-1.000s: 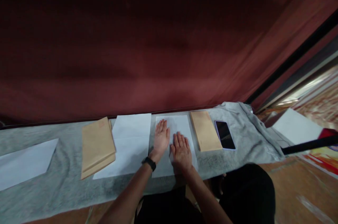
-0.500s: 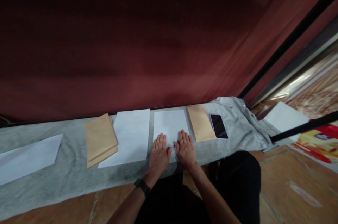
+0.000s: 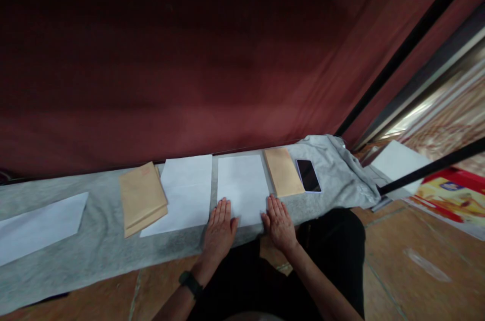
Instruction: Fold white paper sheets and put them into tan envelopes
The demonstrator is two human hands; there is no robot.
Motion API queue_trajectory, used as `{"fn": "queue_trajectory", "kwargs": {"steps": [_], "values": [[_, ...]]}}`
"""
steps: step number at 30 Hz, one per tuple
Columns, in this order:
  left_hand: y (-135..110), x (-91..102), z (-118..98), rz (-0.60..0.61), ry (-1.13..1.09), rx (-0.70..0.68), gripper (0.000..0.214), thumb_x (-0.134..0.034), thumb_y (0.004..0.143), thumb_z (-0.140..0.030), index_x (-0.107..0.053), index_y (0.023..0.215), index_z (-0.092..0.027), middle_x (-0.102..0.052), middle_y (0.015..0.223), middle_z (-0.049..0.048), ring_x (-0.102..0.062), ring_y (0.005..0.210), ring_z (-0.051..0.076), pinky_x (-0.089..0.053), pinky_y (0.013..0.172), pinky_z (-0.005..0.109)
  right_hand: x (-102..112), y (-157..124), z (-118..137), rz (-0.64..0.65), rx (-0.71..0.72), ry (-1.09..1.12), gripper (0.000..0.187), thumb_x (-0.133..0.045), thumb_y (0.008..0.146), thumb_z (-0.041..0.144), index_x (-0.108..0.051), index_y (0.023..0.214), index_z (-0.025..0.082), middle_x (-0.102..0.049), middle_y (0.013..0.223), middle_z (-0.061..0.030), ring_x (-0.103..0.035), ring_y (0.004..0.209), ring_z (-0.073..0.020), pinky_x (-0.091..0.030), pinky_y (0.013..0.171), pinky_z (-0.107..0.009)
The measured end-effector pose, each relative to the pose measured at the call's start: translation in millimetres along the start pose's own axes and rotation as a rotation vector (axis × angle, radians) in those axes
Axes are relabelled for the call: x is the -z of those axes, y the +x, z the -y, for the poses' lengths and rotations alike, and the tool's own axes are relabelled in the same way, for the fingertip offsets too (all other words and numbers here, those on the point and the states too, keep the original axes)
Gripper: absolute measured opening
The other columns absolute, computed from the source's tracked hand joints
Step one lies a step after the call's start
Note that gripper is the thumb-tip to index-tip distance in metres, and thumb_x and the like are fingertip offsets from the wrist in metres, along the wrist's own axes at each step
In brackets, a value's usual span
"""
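A white sheet of paper [image 3: 242,187] lies flat on the grey cloth [image 3: 94,250] right in front of me. My left hand [image 3: 219,230] rests flat at the sheet's near left corner, fingers stretched out and holding nothing. At the near right corner my right hand [image 3: 279,222] lies flat too, fingers together and extended, nothing in it. A black band sits on my left wrist.
A second white sheet [image 3: 185,192] lies left of the first, then a stack of brown envelopes [image 3: 142,197] and another white sheet [image 3: 38,225]. To the right are a brown envelope [image 3: 282,172] and a black phone [image 3: 308,175]. A dark red curtain [image 3: 189,58] hangs behind.
Both hands slid back toward me down the sheet and moved apart, from its middle to its near corners. The view shifted slightly.
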State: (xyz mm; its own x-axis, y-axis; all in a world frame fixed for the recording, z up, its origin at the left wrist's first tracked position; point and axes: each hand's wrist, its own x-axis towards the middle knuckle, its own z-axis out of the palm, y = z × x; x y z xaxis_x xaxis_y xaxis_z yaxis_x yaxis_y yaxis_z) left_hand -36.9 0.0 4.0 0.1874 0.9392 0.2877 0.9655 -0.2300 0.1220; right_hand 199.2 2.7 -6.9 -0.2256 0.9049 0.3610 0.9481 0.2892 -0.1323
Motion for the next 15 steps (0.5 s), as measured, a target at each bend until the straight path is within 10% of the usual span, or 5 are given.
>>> {"fn": "queue_trajectory", "kwargs": {"steps": [15], "values": [[-7, -1.4, 0, 0.039, 0.038, 0.001, 0.060, -0.039, 0.099, -0.036, -0.038, 0.151, -0.006, -0.038, 0.158, 0.0193, -0.031, 0.149, 0.028, -0.032, 0.120, 0.048, -13, 31, 65, 0.013, 0.018, 0.102, 0.051, -0.044, 0.103, 0.034, -0.044, 0.150, 0.014, -0.045, 0.154, -0.0160, -0.040, 0.144, -0.0281, -0.030, 0.118, -0.047]]}}
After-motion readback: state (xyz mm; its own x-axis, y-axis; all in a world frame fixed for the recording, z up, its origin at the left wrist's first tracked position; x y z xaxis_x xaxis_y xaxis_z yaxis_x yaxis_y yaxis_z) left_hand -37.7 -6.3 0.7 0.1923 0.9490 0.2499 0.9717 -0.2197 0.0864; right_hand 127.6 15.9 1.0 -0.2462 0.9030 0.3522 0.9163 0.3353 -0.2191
